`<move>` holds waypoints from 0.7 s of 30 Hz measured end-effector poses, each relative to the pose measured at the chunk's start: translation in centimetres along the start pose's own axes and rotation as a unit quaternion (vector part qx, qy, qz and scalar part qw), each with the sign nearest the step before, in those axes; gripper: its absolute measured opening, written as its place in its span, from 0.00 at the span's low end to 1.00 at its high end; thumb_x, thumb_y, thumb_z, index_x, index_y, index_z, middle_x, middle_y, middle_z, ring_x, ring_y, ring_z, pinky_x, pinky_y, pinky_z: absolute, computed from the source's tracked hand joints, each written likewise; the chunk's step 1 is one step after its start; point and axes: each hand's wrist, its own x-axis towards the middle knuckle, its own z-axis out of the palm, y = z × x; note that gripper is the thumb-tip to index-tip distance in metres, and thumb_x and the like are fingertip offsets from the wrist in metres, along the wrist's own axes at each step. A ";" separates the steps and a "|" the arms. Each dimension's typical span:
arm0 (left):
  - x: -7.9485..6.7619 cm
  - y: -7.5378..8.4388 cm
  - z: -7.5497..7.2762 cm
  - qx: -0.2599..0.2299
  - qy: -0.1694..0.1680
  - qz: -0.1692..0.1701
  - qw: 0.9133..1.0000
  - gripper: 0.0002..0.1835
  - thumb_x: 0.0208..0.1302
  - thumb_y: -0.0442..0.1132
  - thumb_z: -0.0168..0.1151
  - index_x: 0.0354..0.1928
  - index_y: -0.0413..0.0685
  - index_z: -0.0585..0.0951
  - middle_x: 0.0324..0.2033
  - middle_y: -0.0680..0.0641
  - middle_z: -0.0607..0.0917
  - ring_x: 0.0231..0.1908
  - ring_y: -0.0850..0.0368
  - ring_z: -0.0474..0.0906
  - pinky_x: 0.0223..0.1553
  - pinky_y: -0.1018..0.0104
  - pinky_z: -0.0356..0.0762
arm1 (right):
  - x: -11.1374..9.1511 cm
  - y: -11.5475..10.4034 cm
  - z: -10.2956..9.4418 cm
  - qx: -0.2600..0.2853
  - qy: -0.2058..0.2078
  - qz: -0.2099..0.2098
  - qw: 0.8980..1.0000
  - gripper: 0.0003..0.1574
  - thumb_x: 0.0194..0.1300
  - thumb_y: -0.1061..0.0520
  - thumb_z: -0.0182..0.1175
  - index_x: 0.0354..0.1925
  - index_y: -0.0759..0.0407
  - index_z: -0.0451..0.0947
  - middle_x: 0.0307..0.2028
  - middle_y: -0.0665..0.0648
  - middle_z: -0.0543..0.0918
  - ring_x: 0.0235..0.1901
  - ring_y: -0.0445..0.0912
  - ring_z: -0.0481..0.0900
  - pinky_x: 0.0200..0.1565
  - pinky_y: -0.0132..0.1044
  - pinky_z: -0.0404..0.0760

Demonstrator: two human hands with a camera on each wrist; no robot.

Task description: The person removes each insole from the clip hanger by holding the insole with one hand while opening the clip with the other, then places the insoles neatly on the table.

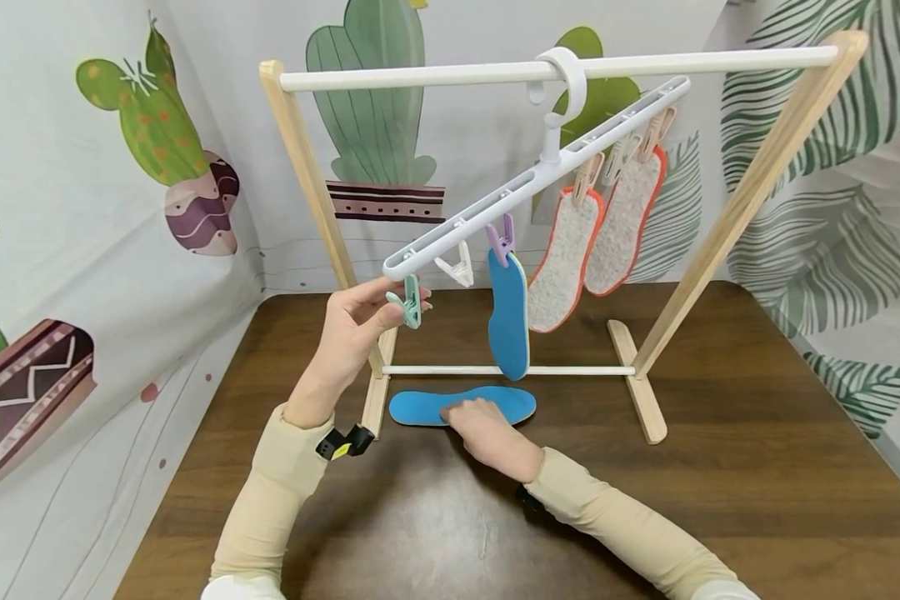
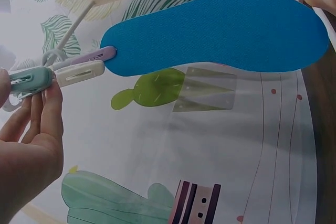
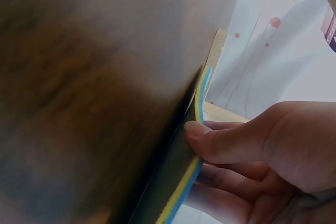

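My left hand (image 1: 348, 329) pinches a mint green clothespin (image 1: 412, 304) at the near end of a white clip hanger (image 1: 487, 205). With my right hand (image 1: 493, 437) I grip the edge of a blue insole (image 1: 414, 407) low over the tabletop. The right wrist view shows the thumb on the insole's dark underside (image 3: 167, 166) and fingers on the other face. A second blue insole (image 1: 508, 325) hangs from a purple clothespin (image 1: 501, 240). Between the mint and purple ones, a white clothespin (image 1: 461, 268) hangs with nothing in it.
Two grey, red-edged insoles, a nearer one (image 1: 558, 267) and a farther one (image 1: 628, 225), hang from the hanger's far half. A wooden rack with a white top bar (image 1: 435, 77) carries the hanger. Its right foot (image 1: 637, 383) stands on the brown table (image 1: 757, 467).
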 end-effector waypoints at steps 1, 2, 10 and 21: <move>0.0 0.0 0.0 0.002 0.001 -0.001 1.000 0.25 0.56 0.46 0.63 0.51 0.35 0.76 0.39 0.45 0.84 0.43 0.48 0.81 0.48 0.60 0.80 | 0.0 0.0 0.1 0.000 0.000 0.000 1.000 0.16 0.53 0.75 0.55 0.26 0.54 0.75 0.16 0.53 0.71 0.15 0.47 0.70 0.14 0.29 0.62; 0.0 -0.1 -0.1 0.003 0.001 -0.001 1.000 0.25 0.56 0.45 0.63 0.51 0.35 0.77 0.39 0.45 0.84 0.43 0.48 0.81 0.48 0.60 0.79 | 0.0 -0.1 0.1 -0.001 0.002 -0.001 1.000 0.16 0.53 0.75 0.55 0.25 0.55 0.75 0.16 0.53 0.71 0.15 0.47 0.70 0.14 0.29 0.62; -0.1 -0.1 0.0 -0.012 -0.002 -0.002 1.000 0.26 0.55 0.46 0.63 0.52 0.37 0.76 0.39 0.45 0.84 0.43 0.48 0.81 0.46 0.60 0.80 | 0.0 -0.1 0.6 -0.014 0.006 -0.009 1.000 0.15 0.54 0.74 0.56 0.26 0.54 0.76 0.19 0.54 0.74 0.17 0.47 0.71 0.16 0.30 0.63; -0.1 -0.2 0.0 -0.007 0.002 -0.004 1.000 0.29 0.55 0.47 0.63 0.52 0.32 0.75 0.39 0.45 0.84 0.43 0.50 0.81 0.46 0.60 0.80 | -0.1 -0.1 0.5 -0.024 -0.011 -0.018 0.999 0.13 0.56 0.73 0.57 0.28 0.55 0.76 0.21 0.54 0.74 0.19 0.47 0.73 0.18 0.30 0.67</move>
